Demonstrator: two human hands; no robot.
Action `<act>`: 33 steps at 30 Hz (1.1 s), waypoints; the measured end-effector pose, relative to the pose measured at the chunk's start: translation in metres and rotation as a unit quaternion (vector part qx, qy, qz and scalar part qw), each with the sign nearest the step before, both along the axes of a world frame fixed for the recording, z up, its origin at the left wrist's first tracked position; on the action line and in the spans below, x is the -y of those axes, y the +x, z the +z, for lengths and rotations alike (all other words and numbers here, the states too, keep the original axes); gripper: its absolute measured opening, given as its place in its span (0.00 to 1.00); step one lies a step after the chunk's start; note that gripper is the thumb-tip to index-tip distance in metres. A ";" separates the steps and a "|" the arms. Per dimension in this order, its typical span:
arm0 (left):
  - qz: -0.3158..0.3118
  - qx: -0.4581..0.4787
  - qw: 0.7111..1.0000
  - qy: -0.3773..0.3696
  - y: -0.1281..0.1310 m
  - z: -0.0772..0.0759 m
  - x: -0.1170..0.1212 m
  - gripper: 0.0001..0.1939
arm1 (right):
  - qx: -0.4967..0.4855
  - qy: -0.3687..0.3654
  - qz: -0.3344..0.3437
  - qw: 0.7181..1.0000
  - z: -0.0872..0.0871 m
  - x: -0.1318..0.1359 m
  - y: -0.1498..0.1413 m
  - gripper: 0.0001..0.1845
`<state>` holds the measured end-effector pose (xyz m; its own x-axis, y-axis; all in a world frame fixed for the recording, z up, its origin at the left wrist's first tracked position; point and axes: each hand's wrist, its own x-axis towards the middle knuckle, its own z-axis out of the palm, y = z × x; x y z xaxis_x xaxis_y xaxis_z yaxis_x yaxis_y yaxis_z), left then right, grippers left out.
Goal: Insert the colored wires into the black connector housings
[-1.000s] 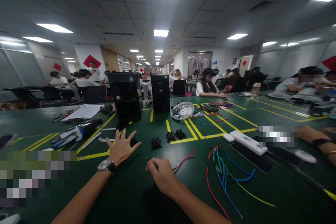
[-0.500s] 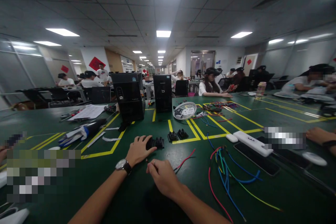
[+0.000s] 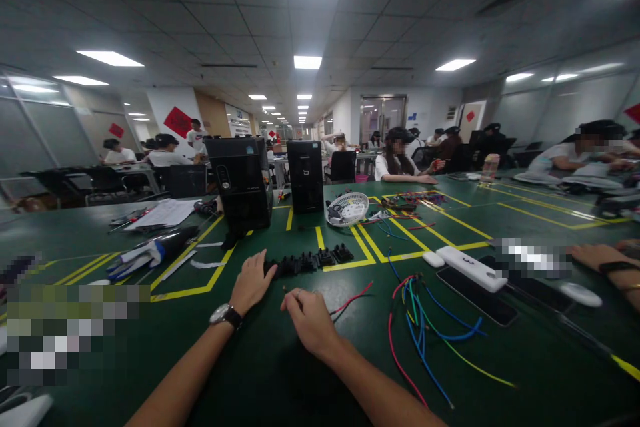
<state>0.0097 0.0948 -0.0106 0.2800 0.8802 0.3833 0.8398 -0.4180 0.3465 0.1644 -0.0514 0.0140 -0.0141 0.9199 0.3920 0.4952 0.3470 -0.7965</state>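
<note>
My left hand [image 3: 253, 283], with a watch at the wrist, reaches forward with its fingers stretched out flat. Its thumb side is at the left end of a row of small black terminal blocks [image 3: 305, 262]; whether it touches them I cannot tell. Closer to me, my right hand [image 3: 310, 320] is closed in a pinch. A small brownish wire tip shows just past its fingertips, and a red wire [image 3: 354, 295] comes out behind the hand, seemingly the same one. A dark strand runs alongside it.
To the right lies a bundle of coloured wires [image 3: 420, 320], near a white power strip [image 3: 470, 268] and a black phone [image 3: 477, 297]. Two black computer towers [image 3: 237, 183] and a white basket [image 3: 347, 209] stand beyond. Gloves [image 3: 143, 259] lie left. A co-worker's arm [image 3: 607, 260] rests at right.
My left hand has moved forward and slightly left; the black blocks by it now form one row with the two farther ones. My right hand has shifted a little forward and right.
</note>
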 end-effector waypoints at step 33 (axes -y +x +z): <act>-0.302 0.668 0.547 -0.405 0.020 0.025 0.101 0.23 | -0.214 -0.135 0.086 0.964 -0.012 -0.009 -0.003 0.26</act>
